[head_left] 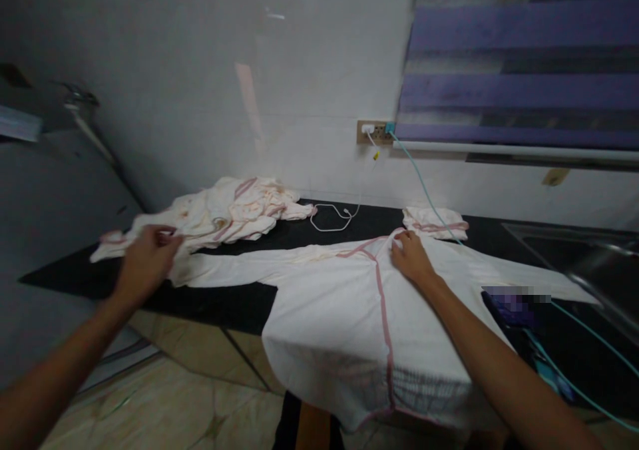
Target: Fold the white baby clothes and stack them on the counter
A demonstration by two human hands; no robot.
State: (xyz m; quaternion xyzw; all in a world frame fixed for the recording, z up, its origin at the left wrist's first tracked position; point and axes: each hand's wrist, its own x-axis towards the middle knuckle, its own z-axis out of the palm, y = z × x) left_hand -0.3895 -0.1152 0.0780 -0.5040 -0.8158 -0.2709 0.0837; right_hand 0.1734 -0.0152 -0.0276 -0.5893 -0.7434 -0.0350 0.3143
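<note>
The left hand (pixel 146 258) is closed in a pinch on the end of the sleeve (pixel 224 268) of a white garment (pixel 329 310), fingers curled over the cloth at the left edge of the black counter (pixel 234 303). The right hand (pixel 410 257) lies flat and open, palm down, pressing on the garment at its neckline, gripping nothing. The garment is spread front-up across the counter, pink trim running down its middle, both sleeves laid outward; its lower part hangs over the near counter edge.

Behind the left hand, touching the sleeve end, sits a heap of white cloths (pixel 224 212) with pink edging. Just beyond the right hand lies a small folded cloth (pixel 435 222) of the same kind. A white cable (pixel 333 218) is looped on the counter between heap and folded cloth and rises to a wall socket (pixel 374 132). A teal cable (pixel 424 187) leaves the same socket and crosses the counter to the right. A steel sink (pixel 589 253) occupies the far right. A striped blind (pixel 519 57) hangs above.
</note>
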